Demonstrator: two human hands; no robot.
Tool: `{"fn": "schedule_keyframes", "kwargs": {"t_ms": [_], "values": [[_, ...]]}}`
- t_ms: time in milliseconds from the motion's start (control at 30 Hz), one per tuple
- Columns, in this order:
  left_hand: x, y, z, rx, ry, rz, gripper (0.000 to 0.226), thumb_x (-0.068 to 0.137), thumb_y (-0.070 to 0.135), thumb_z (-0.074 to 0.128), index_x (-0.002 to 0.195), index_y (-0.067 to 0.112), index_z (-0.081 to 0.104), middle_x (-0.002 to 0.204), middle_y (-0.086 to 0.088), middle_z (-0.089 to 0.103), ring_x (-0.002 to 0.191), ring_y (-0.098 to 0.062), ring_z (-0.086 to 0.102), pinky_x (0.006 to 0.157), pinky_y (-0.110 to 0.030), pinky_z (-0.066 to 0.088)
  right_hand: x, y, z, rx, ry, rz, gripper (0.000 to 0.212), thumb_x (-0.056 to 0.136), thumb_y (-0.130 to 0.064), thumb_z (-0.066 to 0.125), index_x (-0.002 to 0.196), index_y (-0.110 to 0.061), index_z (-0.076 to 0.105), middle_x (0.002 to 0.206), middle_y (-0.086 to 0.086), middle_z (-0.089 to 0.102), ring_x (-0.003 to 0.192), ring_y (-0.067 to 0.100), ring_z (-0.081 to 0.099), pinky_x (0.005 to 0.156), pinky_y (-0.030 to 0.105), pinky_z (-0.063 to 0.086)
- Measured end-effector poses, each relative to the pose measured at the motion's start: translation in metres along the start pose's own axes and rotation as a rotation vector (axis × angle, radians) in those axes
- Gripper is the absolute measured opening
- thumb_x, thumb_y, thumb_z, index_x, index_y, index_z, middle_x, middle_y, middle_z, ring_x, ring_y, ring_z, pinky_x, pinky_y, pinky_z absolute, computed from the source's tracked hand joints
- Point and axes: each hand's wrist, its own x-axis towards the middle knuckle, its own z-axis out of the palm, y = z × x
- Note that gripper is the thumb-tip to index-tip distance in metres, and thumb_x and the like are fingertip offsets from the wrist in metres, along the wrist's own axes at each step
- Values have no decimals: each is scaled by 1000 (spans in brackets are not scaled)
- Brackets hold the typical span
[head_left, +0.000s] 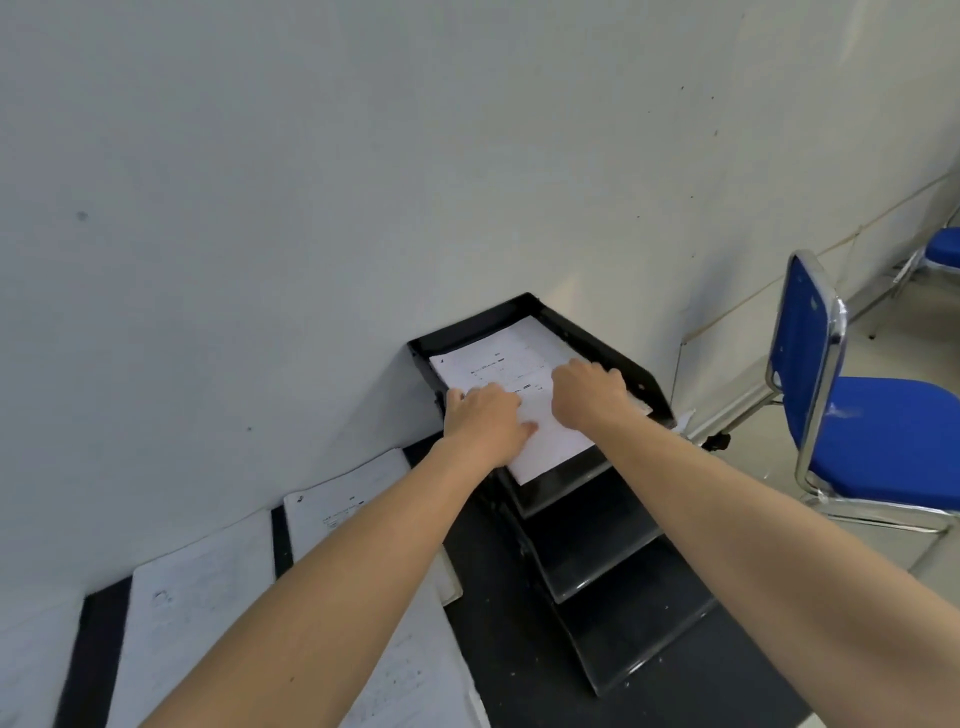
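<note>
My left hand (485, 422) lies flat on the paper (498, 358) under it in the top tray (615, 356), and my right hand (589, 391) just beside it rests bent fingers there, but I cannot tell if it grips.

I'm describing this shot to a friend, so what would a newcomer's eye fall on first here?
First, the left hand and right hand, reaching in from below and resting on a stack of papers in the top level of a black tiered tray against the white wall. Next, the bright blue chair at the right, and the loose sheets laid out on the dark surface at lower left.
</note>
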Motion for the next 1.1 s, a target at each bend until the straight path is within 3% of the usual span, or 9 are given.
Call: {"fn": "schedule_keyframes", "kwargs": {"t_ms": [133,233,367,567,733,833,900,1000,1100], "values": [[-30,-49,-29,-244,217,-16,45,101,42,53,134,13,60,139,-12,53,128,-31,50,105,-43,44,-8,-60,-43,92,123,-60,29,97,-14,50,123,-13,63,129,10,63,120,32,60,92,42,45],[-65,-101,-44,-230,345,-88,39,100,38,51,126,12,64,132,-14,56,124,-35,53,101,-44,47,-21,-115,-73,205,244,-119,34,97,-13,47,128,-11,61,134,14,58,127,38,55,102,44,43],[-125,-181,-23,-191,440,-220,46,102,42,50,137,13,58,141,-11,53,128,-31,51,104,-43,45,-54,-205,-64,325,365,-248,33,102,-18,47,131,-9,60,132,13,60,121,35,57,98,44,44],[-197,-254,83,-213,471,-349,42,103,40,51,133,12,60,138,-10,54,127,-30,51,100,-44,47,-105,-300,51,382,300,-324,34,102,-23,50,133,-10,60,133,13,62,120,35,60,88,41,48],[-226,-254,151,-289,431,-365,40,103,39,50,129,12,62,133,-10,56,121,-29,54,94,-41,50,-140,-307,135,405,184,-277,34,101,-28,53,130,-11,61,125,11,67,106,31,66,87,40,56],[-243,-244,182,-333,402,-390,36,102,38,50,121,12,65,126,-9,58,115,-28,55,90,-39,49,-165,-306,168,403,90,-262,42,102,-38,52,133,-11,60,129,10,66,113,31,64,90,40,53],[-255,-238,198,-342,374,-422,31,101,36,51,116,12,65,120,-9,59,110,-28,56,87,-39,49,-178,-306,183,425,45,-264,45,101,-44,54,131,-11,61,127,8,67,111,29,65,83,38,50],[-271,-232,219,-359,325,-499,26,102,28,50,113,9,64,113,-10,62,98,-26,57,77,-36,45,-189,-309,200,485,-25,-264,43,97,-50,58,109,-9,65,101,6,69,90,25,66,69,33,48],[-283,-232,238,-397,225,-598,23,101,25,49,107,7,61,113,-14,63,99,-30,59,73,-35,43,-195,-313,209,549,-94,-249,39,91,-50,63,83,-13,52,76,1,56,69,20,58,58,29,43]]}}
